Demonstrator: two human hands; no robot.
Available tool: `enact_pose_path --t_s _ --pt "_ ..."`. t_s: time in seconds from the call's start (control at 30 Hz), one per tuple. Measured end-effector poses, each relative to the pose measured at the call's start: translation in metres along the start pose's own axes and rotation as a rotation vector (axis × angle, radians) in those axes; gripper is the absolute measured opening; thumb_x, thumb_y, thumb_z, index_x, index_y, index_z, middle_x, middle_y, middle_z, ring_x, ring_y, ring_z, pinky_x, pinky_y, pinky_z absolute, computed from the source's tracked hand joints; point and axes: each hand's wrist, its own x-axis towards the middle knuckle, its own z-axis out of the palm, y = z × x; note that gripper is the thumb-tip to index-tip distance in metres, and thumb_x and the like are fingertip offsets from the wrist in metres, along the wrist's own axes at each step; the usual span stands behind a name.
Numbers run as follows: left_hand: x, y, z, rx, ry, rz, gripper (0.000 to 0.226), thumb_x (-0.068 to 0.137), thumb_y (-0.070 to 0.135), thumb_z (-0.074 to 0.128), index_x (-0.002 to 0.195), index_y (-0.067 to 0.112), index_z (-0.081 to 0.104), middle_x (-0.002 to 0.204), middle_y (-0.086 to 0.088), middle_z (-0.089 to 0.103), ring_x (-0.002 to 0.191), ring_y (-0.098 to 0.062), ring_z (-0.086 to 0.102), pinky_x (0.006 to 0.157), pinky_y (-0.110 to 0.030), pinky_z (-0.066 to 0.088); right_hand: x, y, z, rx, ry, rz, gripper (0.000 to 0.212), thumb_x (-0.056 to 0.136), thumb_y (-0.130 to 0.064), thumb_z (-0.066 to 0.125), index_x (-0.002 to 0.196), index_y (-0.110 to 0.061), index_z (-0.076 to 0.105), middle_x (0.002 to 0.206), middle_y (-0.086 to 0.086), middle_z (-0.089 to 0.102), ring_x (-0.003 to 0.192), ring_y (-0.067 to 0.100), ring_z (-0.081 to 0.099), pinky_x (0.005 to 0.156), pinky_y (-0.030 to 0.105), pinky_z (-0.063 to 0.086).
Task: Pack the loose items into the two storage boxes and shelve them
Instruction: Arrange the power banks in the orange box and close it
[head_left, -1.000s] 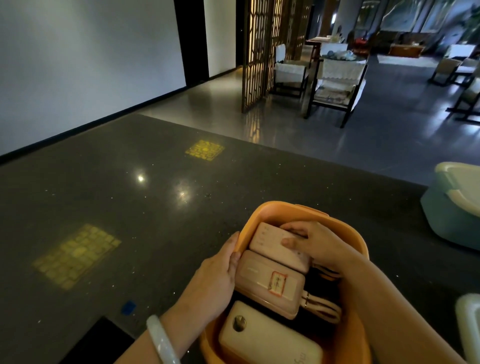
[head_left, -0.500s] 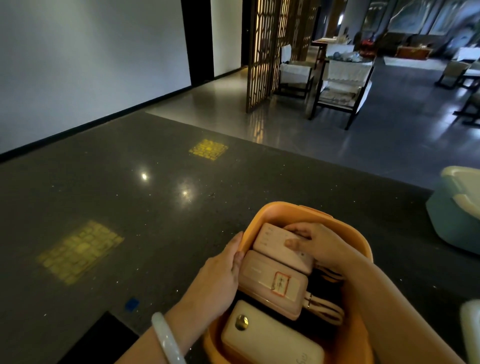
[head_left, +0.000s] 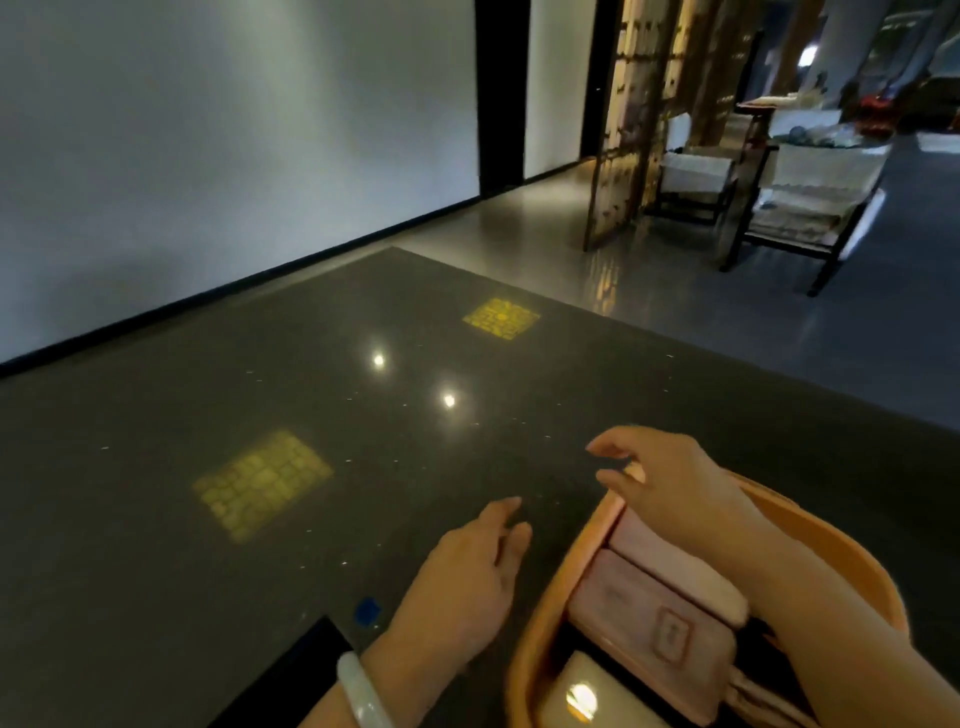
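— Where now? Orange box (head_left: 831, 535) at the bottom right, on the dark shiny table (head_left: 260, 597). Open on top, no lid in sight.

— Inside? Two pink power banks (head_left: 670, 582) side by side, touching. One pale power bank (head_left: 582, 699) closest, half cut off at the bottom edge. Some looped cables (head_left: 753, 693) next to the pink ones (blurry, hard to count).

— And the hands? Left hand (head_left: 462, 577) out of the box, just beside its rim, low over the table. Fingers loose and a bit apart, nothing in them. White bangle (head_left: 361, 696) on that wrist.

— Right hand (head_left: 670, 483)? Up over the far rim of the box. Fingers spread wide, nothing in them either. Not touching the power banks.

— Much done? Looks like this box is mostly packed. Pretty full, neat rows.

— Much left? Probably quite a lot. No second box in this view, no shelf either. No loose things left on the visible table, only a small blue mark (head_left: 368, 610) and yellow light patches (head_left: 262, 480). Likely next: a lid, maybe, then the other box, then both onto a shelf (just a guess).
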Motion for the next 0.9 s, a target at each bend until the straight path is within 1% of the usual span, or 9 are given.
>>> enact_pose_path --t_s 0.07,0.17,0.23,0.3,0.43,0.6,0.7,0.8,0.9 --pt "-0.009 -0.025 -0.027 0.112 0.142 -0.044 0.046 0.099 0.045 0.041 0.144 0.037 0.035 0.115 0.014 0.060 0.099 -0.001 0.058 0.091 -0.024 0.047 0.026 -0.030 0.012 -0.129 -0.086 -0.111 0.035 0.091 -0.027 0.060 0.125 -0.033 0.053 0.121 -0.015 0.054 0.110 0.002 0.051 0.093 0.022 0.043" --pt "-0.034 -0.066 -0.071 0.392 0.294 -0.145 0.051 0.100 0.043 0.039 0.149 0.031 0.027 0.136 0.007 0.051 0.122 -0.012 0.052 0.102 -0.030 0.040 0.060 -0.080 0.044 -0.312 -0.179 -0.296 0.039 0.092 -0.026 0.059 0.130 -0.027 0.051 0.130 -0.006 0.053 0.120 0.013 0.049 0.100 0.029 0.041" --pt "-0.062 -0.097 -0.100 0.553 0.342 -0.254 0.053 0.101 0.041 0.037 0.150 0.028 0.022 0.140 0.006 0.046 0.125 -0.016 0.049 0.102 -0.033 0.038 0.079 -0.121 0.073 -0.373 -0.259 -0.378 0.042 0.092 -0.023 0.059 0.132 -0.027 0.049 0.132 -0.003 0.051 0.121 0.016 0.049 0.100 0.031 0.042" --pt "-0.088 -0.123 -0.125 0.647 0.366 -0.355 0.054 0.101 0.041 0.037 0.151 0.027 0.020 0.139 0.005 0.046 0.124 -0.017 0.048 0.103 -0.033 0.036 0.091 -0.162 0.100 -0.410 -0.320 -0.453 0.044 0.091 -0.021 0.061 0.132 -0.027 0.048 0.132 -0.001 0.052 0.119 0.020 0.051 0.098 0.035 0.045" --pt "-0.154 -0.181 -0.170 0.673 0.406 -0.553 0.056 0.099 0.039 0.040 0.150 0.025 0.022 0.139 0.002 0.044 0.126 -0.019 0.044 0.107 -0.036 0.032 0.095 -0.262 0.164 -0.418 -0.405 -0.627 0.044 0.089 -0.019 0.060 0.131 -0.027 0.049 0.132 0.001 0.053 0.118 0.024 0.053 0.096 0.037 0.046" --pt "-0.230 -0.240 -0.219 0.647 0.487 -0.709 0.054 0.098 0.035 0.045 0.148 0.022 0.027 0.140 0.000 0.043 0.129 -0.019 0.042 0.110 -0.036 0.030 0.077 -0.381 0.245 -0.410 -0.507 -0.809 0.046 0.088 -0.015 0.059 0.131 -0.028 0.049 0.132 0.003 0.054 0.116 0.024 0.055 0.093 0.036 0.048" --pt "-0.272 -0.272 -0.241 0.650 0.522 -0.808 0.051 0.097 0.033 0.044 0.145 0.022 0.031 0.139 0.000 0.043 0.128 -0.020 0.042 0.107 -0.036 0.031 0.060 -0.442 0.287 -0.427 -0.549 -0.909 0.047 0.088 -0.018 0.061 0.132 -0.029 0.048 0.131 0.001 0.053 0.114 0.021 0.055 0.093 0.035 0.048" --pt "-0.317 -0.306 -0.261 0.638 0.547 -0.918 0.046 0.093 0.032 0.045 0.138 0.023 0.038 0.133 0.000 0.046 0.122 -0.022 0.045 0.101 -0.035 0.033 0.045 -0.496 0.326 -0.425 -0.586 -0.977 0.047 0.087 -0.020 0.064 0.131 -0.029 0.049 0.129 0.000 0.055 0.112 0.020 0.056 0.092 0.035 0.049" --pt "-0.363 -0.343 -0.278 0.584 0.580 -1.035 0.046 0.093 0.030 0.043 0.138 0.024 0.039 0.134 -0.001 0.045 0.122 -0.024 0.045 0.100 -0.038 0.033 0.029 -0.547 0.367 -0.434 -0.638 -1.024 0.047 0.086 -0.021 0.065 0.129 -0.031 0.049 0.128 0.000 0.055 0.110 0.019 0.057 0.088 0.033 0.050"
